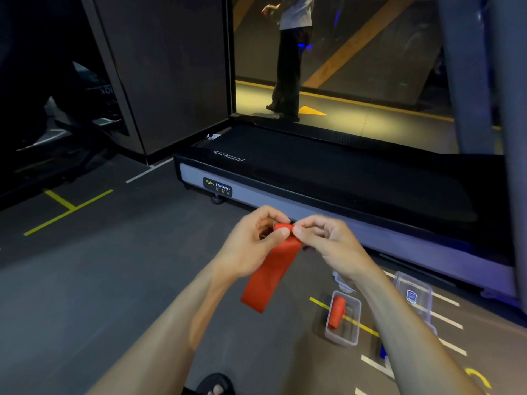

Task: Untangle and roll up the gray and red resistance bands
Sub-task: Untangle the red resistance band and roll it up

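Note:
A red resistance band (271, 272) hangs in front of me, its top end wound into a small roll between my two hands. My left hand (253, 240) pinches the roll from the left with thumb and fingers. My right hand (328, 240) pinches it from the right. The loose flat tail drops down and to the left, above the floor. A second red band, rolled up (337, 312), lies in a clear plastic box (343, 339) on the floor at the lower right. No gray band is visible.
A black treadmill (328, 172) runs across the floor just beyond my hands. A clear lid (413, 295) and another lid (340, 282) lie near the box. A mirror ahead reflects a standing person (291, 52). My sandalled foot (216, 386) is at the bottom edge.

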Demonstrator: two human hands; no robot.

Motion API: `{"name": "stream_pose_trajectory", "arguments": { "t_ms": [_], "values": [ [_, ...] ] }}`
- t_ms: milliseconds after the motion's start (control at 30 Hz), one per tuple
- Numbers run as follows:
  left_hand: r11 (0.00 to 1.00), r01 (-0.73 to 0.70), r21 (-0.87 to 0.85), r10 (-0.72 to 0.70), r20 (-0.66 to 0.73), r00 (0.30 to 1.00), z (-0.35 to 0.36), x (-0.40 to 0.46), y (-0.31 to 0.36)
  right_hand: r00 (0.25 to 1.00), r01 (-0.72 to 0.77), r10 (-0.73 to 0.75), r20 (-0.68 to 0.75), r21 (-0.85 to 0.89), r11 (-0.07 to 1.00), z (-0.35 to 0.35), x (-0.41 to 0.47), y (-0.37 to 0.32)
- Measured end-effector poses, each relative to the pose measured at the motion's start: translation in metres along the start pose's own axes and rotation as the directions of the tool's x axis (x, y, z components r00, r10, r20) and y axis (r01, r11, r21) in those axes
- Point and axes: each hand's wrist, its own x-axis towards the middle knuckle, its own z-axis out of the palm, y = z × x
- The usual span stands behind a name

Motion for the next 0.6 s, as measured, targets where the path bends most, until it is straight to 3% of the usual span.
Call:
{"name": "stream_pose_trajectory", "arguments": {
  "t_ms": [167, 300, 467, 600],
  "values": [
    [0.993, 0.090, -0.076, -0.088, 0.030, 0.996, 0.0004, -0.0013, 0.0010, 0.997, 0.073, -0.073, -0.039, -0.005, 0.997, 0.0002, 0.0015, 0.0011],
    [0.997, 0.060, -0.055, -0.060, 0.007, 0.998, -0.0017, -0.0013, 0.0019, 0.994, 0.104, -0.104, -0.040, -0.015, 0.995, 0.0031, 0.0014, 0.0004],
    [0.999, 0.023, -0.027, -0.024, -0.006, 1.000, -0.0021, -0.0005, 0.0000, 1.000, 0.023, -0.023, 0.019, 0.036, 0.999, -0.0011, 0.0015, 0.0007],
    [0.999, 0.030, -0.025, -0.030, 0.001, 1.000, -0.0018, -0.0009, 0.0006, 0.998, 0.044, -0.044, -0.047, -0.001, 0.999, -0.0024, 0.0025, 0.0037]
  ]
}}
